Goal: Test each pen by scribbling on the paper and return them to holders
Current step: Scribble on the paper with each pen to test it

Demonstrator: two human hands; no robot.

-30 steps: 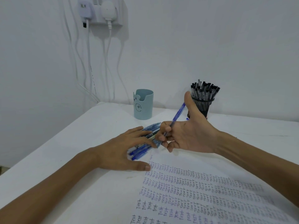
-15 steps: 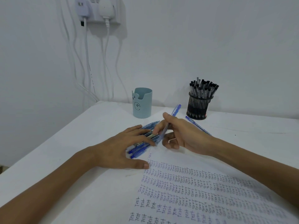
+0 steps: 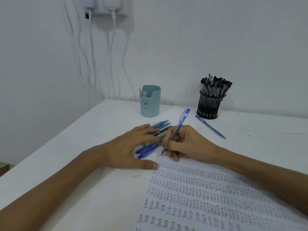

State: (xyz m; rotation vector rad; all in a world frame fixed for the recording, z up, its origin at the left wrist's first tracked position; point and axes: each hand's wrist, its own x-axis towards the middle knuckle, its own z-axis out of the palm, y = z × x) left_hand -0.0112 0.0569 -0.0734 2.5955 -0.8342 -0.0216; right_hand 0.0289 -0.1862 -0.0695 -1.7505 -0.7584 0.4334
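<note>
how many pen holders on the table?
2. Blue cup at the back, no pens showing above its rim; black mesh cup to its right, packed with black pens. None looks hidden.

A blue pen (image 3: 176, 130) slants in the right hand (image 3: 186, 144), tip at the top left corner of the paper (image 3: 208, 197), a white sheet filled with rows of "Test"; a bundle of pens (image 3: 155, 139), mostly blue, lies flat under the left hand (image 3: 130, 147); a loose pen (image 3: 210, 127) lies just before the black mesh holder (image 3: 209, 105), which is packed with black-capped pens (image 3: 215, 86); the pale blue holder (image 3: 150, 101) stands upright to its left.
</note>
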